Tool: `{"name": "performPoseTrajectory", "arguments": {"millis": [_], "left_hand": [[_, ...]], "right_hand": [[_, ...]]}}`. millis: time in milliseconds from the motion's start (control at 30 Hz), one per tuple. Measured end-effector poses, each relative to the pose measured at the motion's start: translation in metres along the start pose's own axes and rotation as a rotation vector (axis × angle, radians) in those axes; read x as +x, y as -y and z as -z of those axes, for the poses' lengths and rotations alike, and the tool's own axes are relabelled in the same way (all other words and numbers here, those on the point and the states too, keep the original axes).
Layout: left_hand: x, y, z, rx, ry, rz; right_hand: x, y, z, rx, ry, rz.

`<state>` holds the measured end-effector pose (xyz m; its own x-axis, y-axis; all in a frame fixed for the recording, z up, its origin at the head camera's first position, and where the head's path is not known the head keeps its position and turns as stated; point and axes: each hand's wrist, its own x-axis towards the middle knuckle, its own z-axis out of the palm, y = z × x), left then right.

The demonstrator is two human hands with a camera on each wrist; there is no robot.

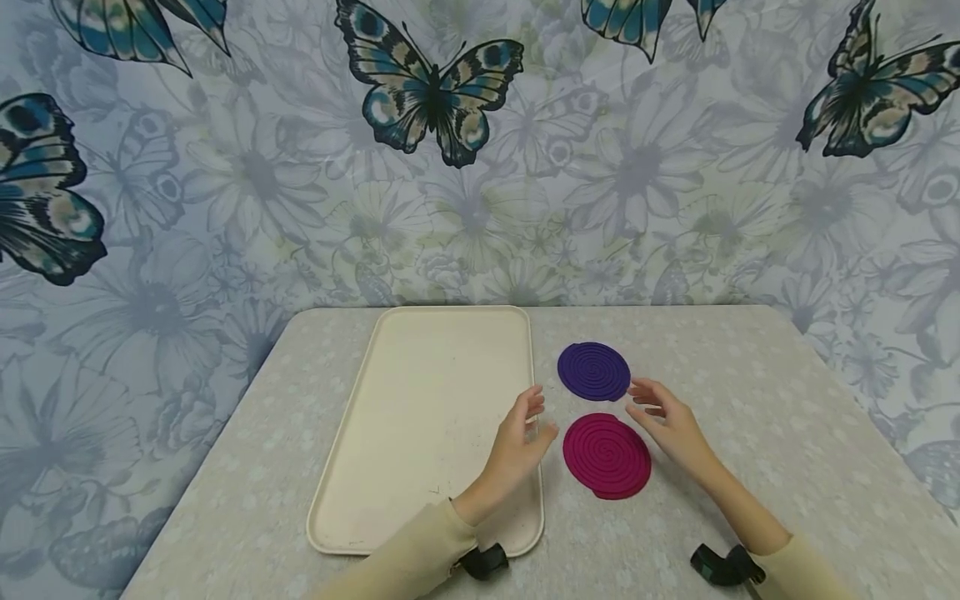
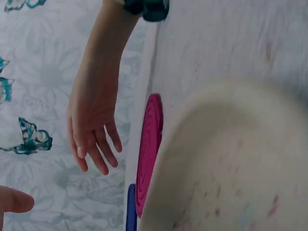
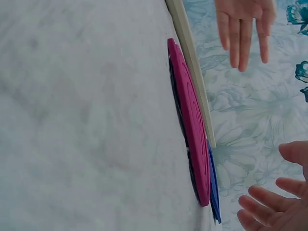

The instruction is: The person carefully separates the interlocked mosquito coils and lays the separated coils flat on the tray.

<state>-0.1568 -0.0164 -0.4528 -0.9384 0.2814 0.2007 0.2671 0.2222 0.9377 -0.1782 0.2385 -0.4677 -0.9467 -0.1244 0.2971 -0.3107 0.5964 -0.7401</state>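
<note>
Beside the cream tray [image 1: 435,400], a purple disc [image 1: 594,372] and, nearer the body, a magenta disc [image 1: 607,457] are laid flat on the table [image 1: 795,417], flanked by the left hand [image 1: 514,443], poised by the tray's right edge, and the right hand [image 1: 672,427], both empty with fingers loosely extended. A reach seems to be the step in hand; for either disc to be grasped, a hand would need to be lowered to its rim, with wide room offered on the right but the left approach narrowed by the tray's raised edge.

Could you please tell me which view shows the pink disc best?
The head view: there the pink disc shows whole, its spiral clear. Both wrist views show it nearly edge-on, as a narrow strip.
</note>
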Motion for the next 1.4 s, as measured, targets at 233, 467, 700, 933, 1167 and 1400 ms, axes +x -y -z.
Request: {"name": "performPoseTrajectory", "arguments": {"millis": [233,467,700,933,1167,1400], "left_hand": [[-0.015,0.007,-0.021,-0.027,0.086,0.079],[-0.024,0.002,-0.033,-0.088,0.151,0.152],[-0.028,0.005,-0.039,-0.052,0.179,0.141],[-0.027,0.008,-0.04,-0.061,0.136,0.134],[-0.027,0.01,-0.041,-0.106,0.08,0.115],[-0.021,0.004,-0.035,-0.269,-0.004,0.23]], "right_hand": [[-0.006,-0.005,-0.009,-0.013,-0.016,-0.027],[-0.02,-0.005,-0.017,-0.069,-0.138,-0.17],[-0.024,0.003,-0.025,-0.069,-0.16,-0.178],[-0.023,0.008,-0.024,0.031,-0.121,-0.236],[-0.022,0.011,-0.019,0.208,-0.03,-0.354],[-0.018,0.012,-0.016,0.498,0.058,-0.447]]}}
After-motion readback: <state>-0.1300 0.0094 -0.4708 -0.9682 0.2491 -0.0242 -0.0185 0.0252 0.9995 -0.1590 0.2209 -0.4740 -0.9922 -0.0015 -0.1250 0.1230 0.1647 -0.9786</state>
